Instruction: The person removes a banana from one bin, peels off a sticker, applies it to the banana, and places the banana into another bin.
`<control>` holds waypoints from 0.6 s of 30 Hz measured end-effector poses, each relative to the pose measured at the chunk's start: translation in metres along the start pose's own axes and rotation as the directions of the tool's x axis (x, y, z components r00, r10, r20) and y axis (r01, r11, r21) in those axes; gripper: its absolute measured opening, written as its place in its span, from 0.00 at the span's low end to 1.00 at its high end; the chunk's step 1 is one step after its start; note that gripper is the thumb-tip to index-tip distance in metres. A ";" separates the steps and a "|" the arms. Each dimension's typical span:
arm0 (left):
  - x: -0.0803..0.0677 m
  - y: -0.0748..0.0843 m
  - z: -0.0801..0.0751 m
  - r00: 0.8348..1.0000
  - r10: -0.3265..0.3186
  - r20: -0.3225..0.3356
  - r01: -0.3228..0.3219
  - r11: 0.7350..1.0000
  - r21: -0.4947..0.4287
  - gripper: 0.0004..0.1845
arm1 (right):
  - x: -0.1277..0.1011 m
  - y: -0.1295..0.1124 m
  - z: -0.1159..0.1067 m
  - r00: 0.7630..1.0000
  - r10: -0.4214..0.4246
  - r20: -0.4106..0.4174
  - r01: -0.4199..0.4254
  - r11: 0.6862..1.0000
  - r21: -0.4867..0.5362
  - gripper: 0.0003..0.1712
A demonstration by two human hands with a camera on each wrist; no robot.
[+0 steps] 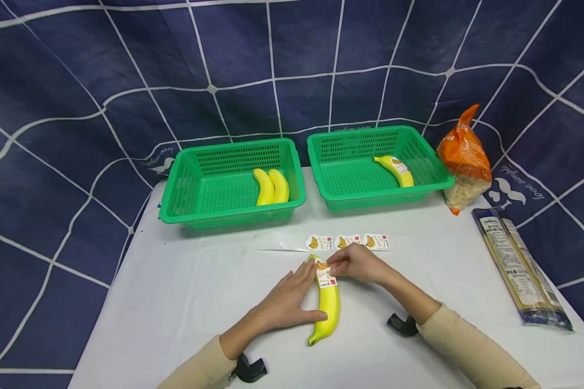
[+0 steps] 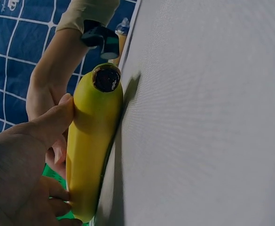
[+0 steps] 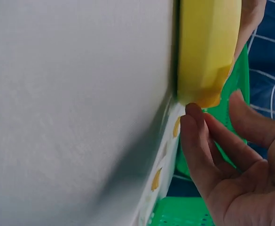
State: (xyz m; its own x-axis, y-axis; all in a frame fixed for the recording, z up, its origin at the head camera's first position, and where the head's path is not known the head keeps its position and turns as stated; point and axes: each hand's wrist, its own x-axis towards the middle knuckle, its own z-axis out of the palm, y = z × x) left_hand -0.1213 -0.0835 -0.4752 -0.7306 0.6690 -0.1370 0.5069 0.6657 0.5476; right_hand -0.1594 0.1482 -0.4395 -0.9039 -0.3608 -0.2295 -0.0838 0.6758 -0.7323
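A yellow banana [image 1: 329, 305] lies lengthwise on the white table, a banana-picture sticker [image 1: 326, 279] on its upper half. My left hand [image 1: 288, 300] rests along its left side, fingers extended, fingertips by the sticker's top and thumb on the lower part. The left wrist view shows that thumb against the banana [image 2: 92, 141], whose dark end faces the camera. My right hand [image 1: 356, 263] touches the sticker's right edge with bent fingers. In the right wrist view this hand [image 3: 236, 169] has its fingertips at the banana's far end, thumb apart from them.
Behind the banana lies a backing strip with three stickers [image 1: 347, 242]. One green basket [image 1: 233, 219] at back left holds two bananas [image 1: 272, 187]; another green basket [image 1: 370, 202] holds a stickered banana [image 1: 396, 170]. An orange-topped bag [image 1: 464, 162] and flat packets [image 1: 521, 270] are at right.
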 end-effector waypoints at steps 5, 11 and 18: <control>0.000 0.000 0.000 1.000 0.002 -0.011 -0.002 1.000 -0.018 0.59 | 0.005 0.005 0.001 0.997 0.063 -0.034 -0.061 0.997 0.044 0.13; -0.001 0.000 0.000 1.000 0.008 -0.009 -0.009 1.000 -0.016 0.59 | 0.010 0.010 0.007 0.994 0.110 -0.001 -0.110 0.991 0.074 0.13; 0.000 0.000 -0.001 1.000 0.004 -0.010 -0.005 1.000 -0.020 0.59 | 0.007 0.010 0.006 0.996 0.083 0.014 -0.084 0.994 0.068 0.14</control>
State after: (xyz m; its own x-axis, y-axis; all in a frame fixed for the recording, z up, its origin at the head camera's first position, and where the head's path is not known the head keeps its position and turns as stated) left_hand -0.1215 -0.0839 -0.4748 -0.7329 0.6685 -0.1261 0.5008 0.6557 0.5650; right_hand -0.1635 0.1486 -0.4525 -0.9017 -0.3125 -0.2986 0.0210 0.6584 -0.7524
